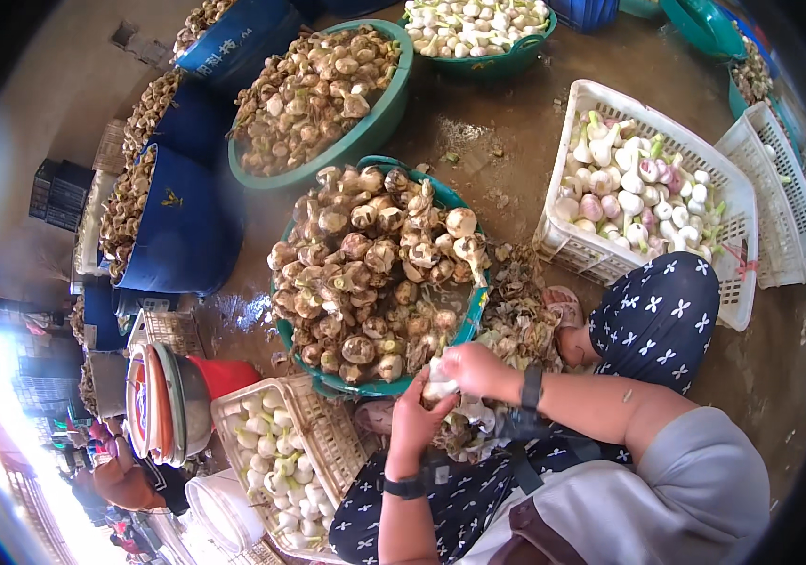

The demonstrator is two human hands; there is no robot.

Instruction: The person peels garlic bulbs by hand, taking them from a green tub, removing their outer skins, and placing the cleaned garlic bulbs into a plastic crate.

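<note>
My left hand (416, 414) holds a white garlic bulb (440, 379) from below, fingers closed round it. My right hand (474, 367) grips the upper part of the same bulb, its fingers bent over it. Just beyond my hands a teal basin (474, 319) holds a heap of dirty, brown-skinned garlic (365, 254). A pile of peeled skins and scraps (511, 334) lies beside the basin and under my hands, between my legs. At my left a cream plastic crate (339, 424) holds white trimmed garlic (271, 452).
A white crate (739, 282) of white and purple garlic stands right, beside another crate (772, 193). Green basins (386, 113) (478, 66) and blue tubs (172, 235) of garlic stand behind. Stacked buckets (172, 400) and a white bucket (224, 513) are left. Another person (125, 480) works at far left.
</note>
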